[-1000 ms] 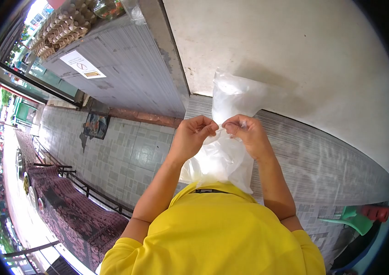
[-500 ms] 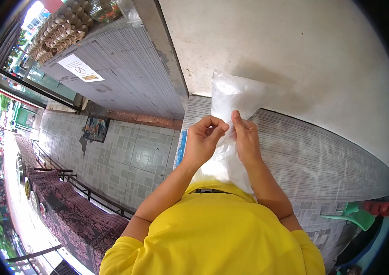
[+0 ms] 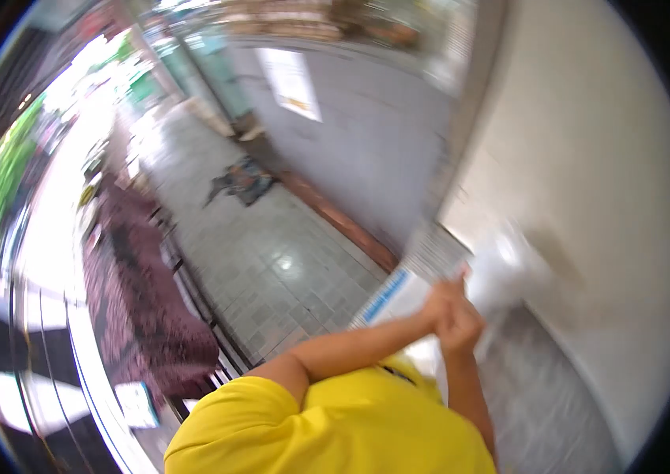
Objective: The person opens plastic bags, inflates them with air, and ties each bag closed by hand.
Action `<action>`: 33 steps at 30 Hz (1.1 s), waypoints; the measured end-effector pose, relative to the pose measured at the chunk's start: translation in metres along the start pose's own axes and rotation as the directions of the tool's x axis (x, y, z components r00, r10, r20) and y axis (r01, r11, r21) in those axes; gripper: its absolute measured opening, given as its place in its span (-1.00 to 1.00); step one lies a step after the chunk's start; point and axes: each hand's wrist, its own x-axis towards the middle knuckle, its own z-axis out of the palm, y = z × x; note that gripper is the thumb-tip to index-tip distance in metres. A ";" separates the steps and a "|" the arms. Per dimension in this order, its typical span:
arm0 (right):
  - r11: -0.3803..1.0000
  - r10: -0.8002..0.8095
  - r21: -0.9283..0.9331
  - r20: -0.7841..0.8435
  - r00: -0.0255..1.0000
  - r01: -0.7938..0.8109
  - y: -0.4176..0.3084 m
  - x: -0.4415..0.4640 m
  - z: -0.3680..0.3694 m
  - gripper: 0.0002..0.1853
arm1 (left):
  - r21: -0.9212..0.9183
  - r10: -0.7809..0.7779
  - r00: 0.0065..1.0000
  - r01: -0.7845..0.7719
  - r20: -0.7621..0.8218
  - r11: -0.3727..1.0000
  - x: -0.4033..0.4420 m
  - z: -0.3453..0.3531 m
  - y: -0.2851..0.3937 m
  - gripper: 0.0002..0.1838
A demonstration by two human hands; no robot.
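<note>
A translucent white plastic bag (image 3: pixel 504 265), puffed out against the pale wall, rises beyond my two hands. My left hand (image 3: pixel 441 302) crosses over and touches my right hand (image 3: pixel 463 326) at the gathered lower part of the bag. Both hands look closed around the plastic, though motion blur smears the fingers. A small reddish spot shows near the left fingertips; what it is I cannot make out. Under my forearms lies a white package with blue print (image 3: pixel 386 296), on the striped bench top (image 3: pixel 536 379).
A table with a dark patterned cloth (image 3: pixel 141 292) stands at the left beside a railing. A crumpled mat (image 3: pixel 244 182) lies on the tiled floor (image 3: pixel 272 261). Egg trays (image 3: pixel 283 20) sit on the grey counter (image 3: pixel 358 126), which bears a paper notice (image 3: pixel 291 85).
The view has swung to the left, showing more of the floor and patterned table. My hands, apart before at the bag, are now together with the left crossing the right.
</note>
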 end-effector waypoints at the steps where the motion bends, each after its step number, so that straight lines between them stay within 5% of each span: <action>1: 0.989 0.147 -0.024 0.071 0.987 -0.145 0.038 -0.031 -0.007 -0.76 | 0.193 0.356 0.934 -0.344 -0.030 0.919 0.000 0.016 -0.022 -0.67; 2: 0.917 0.396 -0.027 -0.073 0.915 -0.398 0.046 -0.033 -0.001 -0.73 | -0.521 -0.094 0.993 0.040 -0.078 0.853 -0.016 0.006 0.003 -0.65; 3: 0.914 0.397 0.190 -0.229 0.889 -0.359 0.059 -0.029 0.003 -0.69 | -0.527 -0.065 0.991 -0.004 -0.113 0.850 -0.025 -0.008 0.020 -0.60; 5: 0.868 0.472 -0.139 -0.066 0.879 -0.476 0.035 -0.021 -0.004 -0.65 | -0.723 -0.174 0.982 0.071 -0.069 0.687 -0.032 -0.031 0.036 -0.47; 6: 0.908 0.404 -0.072 -0.118 0.907 -0.414 0.017 -0.018 0.004 -0.64 | -0.866 -0.276 0.960 0.169 0.037 0.471 -0.033 -0.038 0.038 -0.40; 8: 0.982 0.132 -0.143 0.051 0.990 -0.124 0.005 -0.033 0.016 -0.64 | -0.870 -0.333 0.943 0.166 0.002 0.464 -0.025 -0.041 0.026 -0.30; 10: 0.990 0.110 -0.112 0.180 0.978 -0.091 -0.010 -0.027 0.017 -0.63 | -0.866 -0.370 0.929 0.191 0.007 0.461 -0.018 -0.038 0.012 -0.29; 12: 0.968 0.205 -0.145 -0.002 0.979 -0.203 0.000 -0.019 0.023 -0.61 | -0.912 -0.192 0.981 0.077 -0.003 0.404 -0.023 -0.036 0.006 -0.41; 14: 0.913 0.400 -0.033 -0.112 0.910 -0.406 0.023 -0.011 0.021 -0.59 | -0.974 -0.136 0.978 0.176 0.157 0.143 -0.029 -0.035 0.012 -0.58; 15: 0.842 0.539 0.086 -0.111 0.835 -0.532 0.040 -0.008 0.015 -0.59 | -0.929 0.052 0.980 0.162 0.190 0.333 -0.036 -0.046 0.001 -0.75; 18: 0.609 0.778 0.258 -0.015 0.628 -0.750 0.054 -0.003 -0.001 -0.60 | -0.876 0.048 0.997 0.032 0.062 0.481 -0.050 -0.062 0.003 -0.82; 19: 0.533 0.826 0.281 0.034 0.563 -0.798 0.052 -0.001 -0.008 -0.59 | -0.770 0.050 0.987 -0.150 -0.152 0.620 -0.048 -0.057 -0.001 -0.89; 22: 0.571 0.731 0.246 0.282 0.622 -0.783 0.025 0.008 -0.015 -0.66 | -0.674 -0.027 0.982 -0.108 -0.187 0.731 -0.054 -0.073 -0.002 -0.88; 25: 0.534 0.658 0.327 0.418 0.626 -0.780 0.018 0.003 -0.015 -0.69 | -0.735 -0.141 0.972 -0.042 -0.185 0.677 -0.055 -0.080 0.008 -0.84; 26: 0.531 0.653 0.355 0.407 0.638 -0.770 0.019 0.003 -0.015 -0.70 | -0.763 -0.186 0.966 -0.018 -0.180 0.646 -0.055 -0.081 0.011 -0.83; 31: 0.472 0.738 0.447 0.271 0.618 -0.760 0.038 0.001 -0.018 -0.73 | -0.596 0.067 0.960 -0.222 -0.271 0.772 -0.062 -0.073 0.021 -0.85; 33: 0.458 0.757 0.451 0.254 0.602 -0.766 0.037 0.001 -0.019 -0.76 | -0.617 0.084 0.980 -0.180 -0.182 0.766 -0.062 -0.074 0.023 -0.90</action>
